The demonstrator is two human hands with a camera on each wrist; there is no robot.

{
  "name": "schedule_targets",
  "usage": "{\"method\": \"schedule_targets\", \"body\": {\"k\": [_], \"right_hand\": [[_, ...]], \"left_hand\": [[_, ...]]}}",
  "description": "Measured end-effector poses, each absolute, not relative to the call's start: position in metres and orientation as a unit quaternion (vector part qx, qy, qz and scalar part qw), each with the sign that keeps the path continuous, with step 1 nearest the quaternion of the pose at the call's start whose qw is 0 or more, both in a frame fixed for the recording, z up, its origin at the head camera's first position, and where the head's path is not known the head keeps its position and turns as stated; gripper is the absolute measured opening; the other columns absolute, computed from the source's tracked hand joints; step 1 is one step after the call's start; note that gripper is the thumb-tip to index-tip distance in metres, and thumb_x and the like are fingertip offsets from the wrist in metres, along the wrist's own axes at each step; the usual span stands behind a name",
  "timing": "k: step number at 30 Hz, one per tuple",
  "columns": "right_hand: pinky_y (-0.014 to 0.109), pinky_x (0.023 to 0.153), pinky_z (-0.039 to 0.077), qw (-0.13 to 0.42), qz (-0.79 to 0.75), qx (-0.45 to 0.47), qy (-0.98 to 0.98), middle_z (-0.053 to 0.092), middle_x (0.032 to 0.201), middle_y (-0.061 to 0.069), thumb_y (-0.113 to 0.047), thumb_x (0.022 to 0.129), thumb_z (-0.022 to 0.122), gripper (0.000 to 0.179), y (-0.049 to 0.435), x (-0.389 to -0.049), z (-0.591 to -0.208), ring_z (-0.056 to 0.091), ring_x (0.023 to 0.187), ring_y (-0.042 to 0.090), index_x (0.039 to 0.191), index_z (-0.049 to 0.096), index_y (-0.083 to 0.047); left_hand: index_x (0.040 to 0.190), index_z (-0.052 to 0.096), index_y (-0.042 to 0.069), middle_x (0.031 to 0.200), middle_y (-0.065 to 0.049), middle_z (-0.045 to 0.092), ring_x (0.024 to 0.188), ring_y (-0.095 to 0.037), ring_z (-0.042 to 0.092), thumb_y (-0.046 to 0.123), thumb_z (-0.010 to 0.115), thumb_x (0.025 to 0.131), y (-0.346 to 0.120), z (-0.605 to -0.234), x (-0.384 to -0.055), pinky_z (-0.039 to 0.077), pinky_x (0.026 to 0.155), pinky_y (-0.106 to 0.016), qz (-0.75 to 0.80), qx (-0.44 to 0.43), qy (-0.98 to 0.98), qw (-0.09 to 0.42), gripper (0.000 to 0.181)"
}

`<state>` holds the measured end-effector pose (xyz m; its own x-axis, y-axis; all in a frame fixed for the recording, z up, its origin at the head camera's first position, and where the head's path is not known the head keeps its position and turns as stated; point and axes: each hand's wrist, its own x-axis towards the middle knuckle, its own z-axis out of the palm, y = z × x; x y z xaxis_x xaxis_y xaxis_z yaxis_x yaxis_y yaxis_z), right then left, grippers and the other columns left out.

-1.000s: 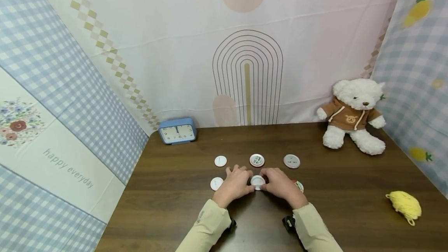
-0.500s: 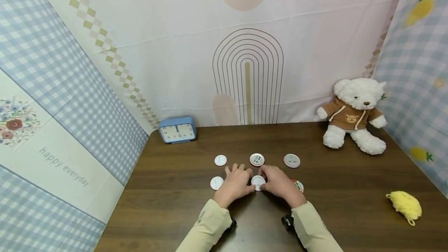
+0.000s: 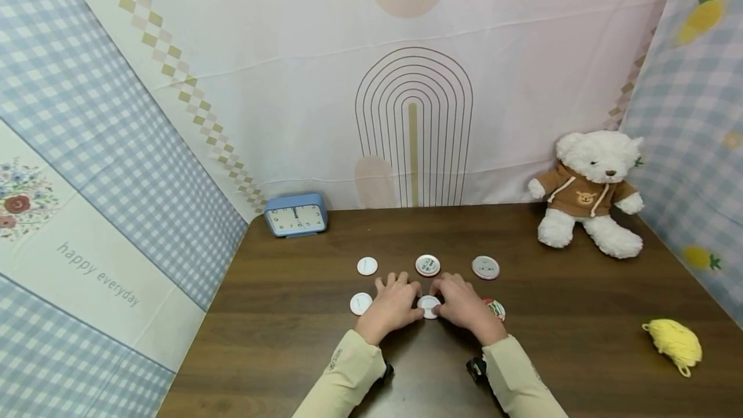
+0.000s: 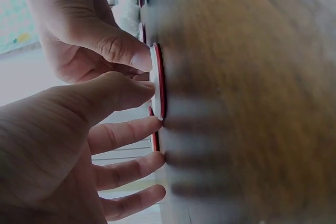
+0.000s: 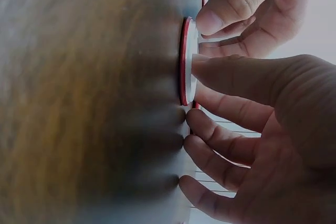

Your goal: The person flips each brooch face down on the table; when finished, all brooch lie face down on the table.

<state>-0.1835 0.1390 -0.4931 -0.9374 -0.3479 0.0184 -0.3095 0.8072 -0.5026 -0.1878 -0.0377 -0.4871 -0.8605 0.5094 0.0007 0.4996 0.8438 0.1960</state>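
Note:
A round badge (image 3: 429,307) with a white upper face and a red edge (image 4: 162,82) lies on the dark wood table between both hands. My left hand (image 3: 393,304) grips its left side, the thumb (image 4: 126,92) on the white face and the index fingertip at the rim. On the other side my right hand (image 3: 462,302) grips it too, thumb (image 5: 226,74) on the face, index finger partly hidden behind the badge. The other fingers of both hands are spread, their tips at the tabletop.
Around the hands lie two small white discs (image 3: 367,266), a badge with printed text (image 3: 427,266), a grey-backed badge (image 3: 485,268) and a red-green badge (image 3: 495,308), partly covered by the right hand. Farther off are a blue clock (image 3: 296,215), a teddy bear (image 3: 591,195) and yellow yarn (image 3: 673,344).
The badge between the hands was slightly tilted a second ago and now lies flatter, a little nearer to me. Both hands keep nearly the same place.

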Motion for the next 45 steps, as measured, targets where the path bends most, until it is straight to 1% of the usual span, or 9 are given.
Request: {"method": "schedule_targets", "body": {"k": [7,11,14,19,22,31,37,40,45], "right_hand": [[0.054,0.082,0.044,0.034,-0.278,-0.181,0.943,0.06,0.093,0.004,-0.005,0.081,0.08,0.016,0.145,-0.185,-0.493,0.054,0.09,0.027,0.091,0.068,-0.009],[0.051,0.084,0.045,0.02,-0.287,-0.197,0.937,0.061,0.095,0.003,-0.007,0.084,0.078,0.017,0.15,-0.182,-0.493,0.055,0.091,0.025,0.098,0.069,-0.006],[0.051,0.087,0.046,0.0,-0.291,-0.207,0.934,0.063,0.099,0.005,-0.007,0.085,0.078,0.022,0.155,-0.179,-0.49,0.058,0.095,0.027,0.104,0.069,-0.003],[0.051,0.092,0.048,-0.011,-0.299,-0.198,0.933,0.065,0.109,0.009,-0.01,0.085,0.08,0.032,0.166,-0.176,-0.482,0.061,0.105,0.031,0.114,0.068,0.0],[0.053,0.092,0.048,-0.007,-0.297,-0.193,0.935,0.066,0.112,0.01,-0.013,0.085,0.08,0.037,0.172,-0.174,-0.479,0.062,0.106,0.032,0.117,0.067,0.001],[0.06,0.091,0.044,-0.006,-0.282,-0.176,0.943,0.066,0.112,0.012,-0.013,0.081,0.084,0.039,0.195,-0.167,-0.482,0.061,0.108,0.035,0.114,0.067,0.001],[0.06,0.088,0.045,-0.005,-0.281,-0.164,0.946,0.067,0.108,0.011,-0.012,0.076,0.086,0.042,0.208,-0.16,-0.483,0.061,0.102,0.034,0.112,0.068,0.0],[0.06,0.086,0.045,0.002,-0.281,-0.153,0.948,0.067,0.107,0.01,-0.011,0.075,0.086,0.041,0.215,-0.157,-0.487,0.06,0.103,0.035,0.11,0.068,0.0],[0.058,0.084,0.045,0.005,-0.275,-0.142,0.951,0.066,0.104,0.008,-0.011,0.075,0.085,0.038,0.227,-0.152,-0.492,0.059,0.1,0.034,0.108,0.068,-0.003]], "left_hand": [[0.099,0.07,0.017,0.1,-0.003,0.056,0.098,-0.027,0.049,0.034,0.075,0.088,-0.037,-0.487,-0.189,0.035,0.09,-0.058,0.094,0.268,0.959,0.023,0.021],[0.099,0.067,0.016,0.097,-0.003,0.056,0.094,-0.026,0.048,0.035,0.075,0.089,-0.039,-0.487,-0.188,0.034,0.085,-0.052,0.097,0.266,0.959,0.019,0.024],[0.101,0.064,0.014,0.096,-0.004,0.055,0.093,-0.026,0.049,0.037,0.074,0.089,-0.039,-0.487,-0.187,0.035,0.083,-0.049,0.091,0.269,0.959,0.01,0.028],[0.121,0.061,0.011,0.105,-0.006,0.058,0.097,-0.027,0.051,0.039,0.075,0.089,-0.039,-0.486,-0.187,0.036,0.085,-0.05,0.1,0.275,0.956,-0.004,0.045],[0.128,0.059,0.011,0.109,-0.006,0.059,0.1,-0.027,0.051,0.039,0.075,0.089,-0.039,-0.484,-0.188,0.036,0.087,-0.051,0.106,0.279,0.954,-0.006,0.051],[0.13,0.058,0.013,0.117,-0.005,0.06,0.102,-0.027,0.051,0.039,0.075,0.088,-0.03,-0.482,-0.187,0.036,0.089,-0.051,0.117,0.298,0.947,-0.003,0.052],[0.128,0.059,0.014,0.118,-0.005,0.06,0.101,-0.026,0.05,0.038,0.074,0.088,-0.021,-0.483,-0.186,0.035,0.088,-0.05,0.114,0.308,0.944,-0.003,0.048],[0.127,0.06,0.014,0.118,-0.005,0.06,0.101,-0.026,0.049,0.038,0.074,0.088,-0.017,-0.483,-0.183,0.035,0.088,-0.051,0.116,0.31,0.944,0.002,0.047],[0.126,0.061,0.014,0.119,-0.005,0.061,0.103,-0.026,0.05,0.038,0.074,0.089,-0.012,-0.484,-0.18,0.036,0.087,-0.049,0.116,0.313,0.943,0.002,0.046]]}}
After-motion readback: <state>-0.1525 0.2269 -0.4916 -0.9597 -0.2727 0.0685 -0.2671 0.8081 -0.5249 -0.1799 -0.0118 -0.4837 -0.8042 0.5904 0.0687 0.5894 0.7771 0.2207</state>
